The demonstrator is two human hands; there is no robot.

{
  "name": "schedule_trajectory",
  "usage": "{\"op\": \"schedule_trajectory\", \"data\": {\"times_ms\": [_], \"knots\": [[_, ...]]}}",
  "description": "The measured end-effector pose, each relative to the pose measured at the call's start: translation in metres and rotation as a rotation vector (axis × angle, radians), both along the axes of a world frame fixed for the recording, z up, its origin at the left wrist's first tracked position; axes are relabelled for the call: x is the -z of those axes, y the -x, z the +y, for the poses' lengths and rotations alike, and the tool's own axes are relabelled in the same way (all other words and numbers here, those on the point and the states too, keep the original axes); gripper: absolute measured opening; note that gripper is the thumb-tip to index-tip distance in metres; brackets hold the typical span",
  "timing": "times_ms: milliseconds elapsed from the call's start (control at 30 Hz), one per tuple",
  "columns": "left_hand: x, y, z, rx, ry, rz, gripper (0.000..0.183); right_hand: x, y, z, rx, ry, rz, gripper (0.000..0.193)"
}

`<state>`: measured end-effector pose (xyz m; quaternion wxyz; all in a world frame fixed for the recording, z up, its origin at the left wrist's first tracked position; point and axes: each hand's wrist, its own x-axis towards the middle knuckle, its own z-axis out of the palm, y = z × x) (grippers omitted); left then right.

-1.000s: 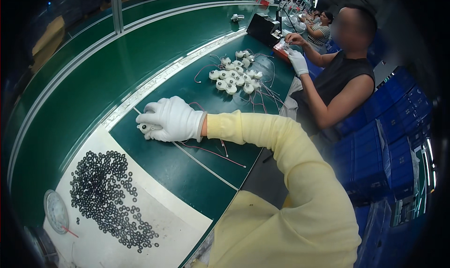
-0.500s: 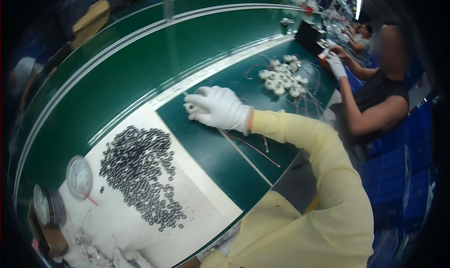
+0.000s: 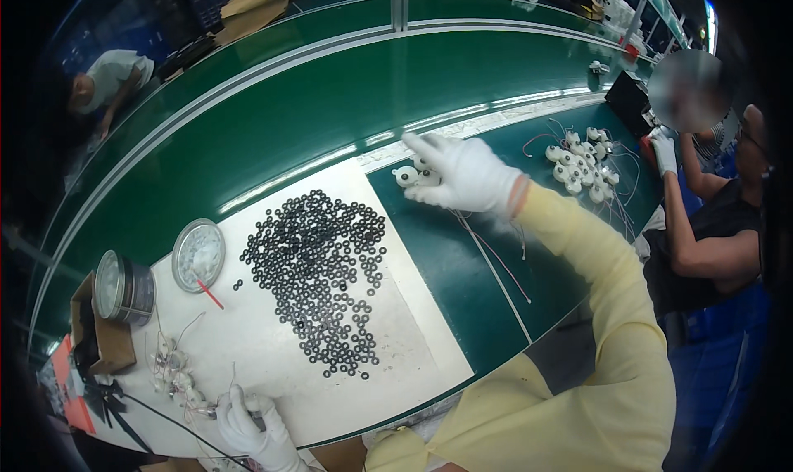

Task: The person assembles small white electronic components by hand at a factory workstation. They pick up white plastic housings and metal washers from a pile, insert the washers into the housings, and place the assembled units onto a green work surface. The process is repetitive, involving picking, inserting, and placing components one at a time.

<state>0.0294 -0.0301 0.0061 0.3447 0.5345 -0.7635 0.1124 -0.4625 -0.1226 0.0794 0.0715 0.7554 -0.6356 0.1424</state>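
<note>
My right hand [image 3: 471,175], in a white glove, reaches over the green table top with its fingers apart. Beside its fingertips sit white round parts [image 3: 405,176] with thin wires; the fingers partly cover them. My left hand [image 3: 260,435], also gloved, is at the lower edge with thumb and fingers drawn together. A thin wire rises at its fingertips, but what they grip is too small to make out. Several small metal parts with wires [image 3: 171,363] lie close to it. Between my hands, many black rings [image 3: 314,265] are spread over a white sheet [image 3: 421,340].
A round dish of whitish paste [image 3: 198,256] with a red stick [image 3: 211,295] stands left of the rings. Beyond it are a tin [image 3: 124,287] and a cardboard box [image 3: 111,340]. More white wired parts [image 3: 582,162] lie far right, near a co-worker's gloved hand [image 3: 663,150].
The whole view has shifted, bringing more of my left hand into sight. My right hand's fingers have spread apart at the white parts, where before they were closed around one.
</note>
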Motion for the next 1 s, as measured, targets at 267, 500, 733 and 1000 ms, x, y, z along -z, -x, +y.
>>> {"op": "schedule_trajectory", "data": {"times_ms": [267, 500, 733, 1000], "knots": [[0.004, -0.002, 0.0, -0.018, 0.058, -0.082, 0.033, 0.026, 0.045, 0.0, 0.035, 0.117, -0.048, 0.072], [0.008, -0.007, 0.015, 0.0, 0.007, 0.295, 0.048, -0.005, 0.046, 0.0, 0.093, 0.133, -0.309, 0.069], [-0.068, 0.046, 0.044, 0.414, -0.195, 1.018, 0.078, -0.071, -0.107, 0.065, -0.839, 0.154, -0.568, 0.073], [-0.119, 0.091, 0.029, 0.745, -0.048, 0.542, 0.069, -0.072, -0.212, 0.07, -1.19, 0.268, -0.681, 0.082]]}}
